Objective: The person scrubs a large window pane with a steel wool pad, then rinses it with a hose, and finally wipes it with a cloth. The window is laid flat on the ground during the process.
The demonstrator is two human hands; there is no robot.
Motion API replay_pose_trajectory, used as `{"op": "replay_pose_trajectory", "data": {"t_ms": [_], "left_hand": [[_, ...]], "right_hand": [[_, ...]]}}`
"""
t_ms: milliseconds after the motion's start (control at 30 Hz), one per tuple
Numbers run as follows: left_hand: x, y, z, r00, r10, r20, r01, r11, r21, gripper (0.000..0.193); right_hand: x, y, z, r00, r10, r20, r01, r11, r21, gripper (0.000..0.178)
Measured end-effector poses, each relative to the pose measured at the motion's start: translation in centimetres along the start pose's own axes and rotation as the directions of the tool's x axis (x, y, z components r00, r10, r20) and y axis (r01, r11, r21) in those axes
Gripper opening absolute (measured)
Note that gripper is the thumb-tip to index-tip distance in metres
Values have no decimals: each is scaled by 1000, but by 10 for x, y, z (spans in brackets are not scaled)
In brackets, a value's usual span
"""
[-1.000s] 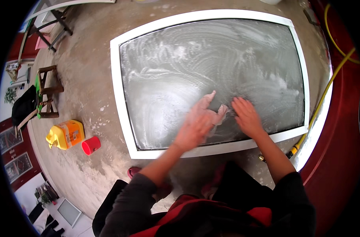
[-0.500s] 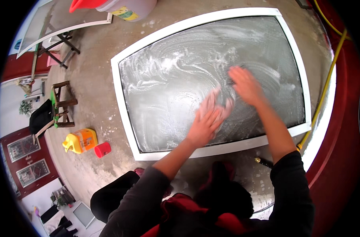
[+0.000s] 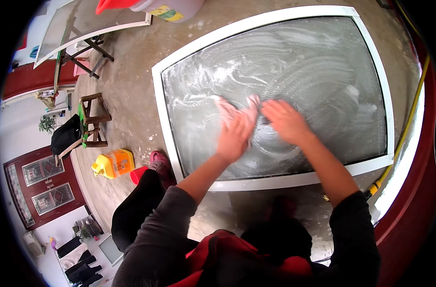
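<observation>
Head view: your left hand and right hand had swung from the lower right part of the soapy screen panel toward its left half since a second ago, so the scrubbing had moved onto a fresh patch. Both hands lay flat, fingers spread, pressing on the wet mesh; neither pinched anything. A small pale cloth or foam lump sat between the two hands, touching both; which one it was could not be told. The panel lay directly under both palms, its white frame just nearer you than your wrists. A yellow jug and red cap stood well to the left of your left hand.
</observation>
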State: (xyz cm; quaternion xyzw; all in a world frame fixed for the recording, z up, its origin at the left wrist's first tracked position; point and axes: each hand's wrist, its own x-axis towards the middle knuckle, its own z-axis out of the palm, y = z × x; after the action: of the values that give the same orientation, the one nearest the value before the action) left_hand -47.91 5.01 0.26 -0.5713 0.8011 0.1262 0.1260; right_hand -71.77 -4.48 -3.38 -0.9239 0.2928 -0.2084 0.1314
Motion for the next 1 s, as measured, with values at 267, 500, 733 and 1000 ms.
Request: {"op": "replay_pose_trajectory", "data": {"t_ms": [267,500,733,1000], "left_hand": [[-8,-139,-48,935,327,136,-332,943,19,84],[-46,-268,-38,900,415,133,-432,890,149,77],[25,-339,-28,972,158,-174,-122,972,199,65],[-15,-349,-24,929,326,-173,-334,942,-17,62]], "right_hand": [[-24,100,-22,612,610,-503,-788,519,-331,44],[124,-64,59,895,446,35,-440,892,-107,49],[249,-137,119,930,363,63,-364,931,3,58],[265,-210,179,814,580,-15,-580,814,10,51]]}}
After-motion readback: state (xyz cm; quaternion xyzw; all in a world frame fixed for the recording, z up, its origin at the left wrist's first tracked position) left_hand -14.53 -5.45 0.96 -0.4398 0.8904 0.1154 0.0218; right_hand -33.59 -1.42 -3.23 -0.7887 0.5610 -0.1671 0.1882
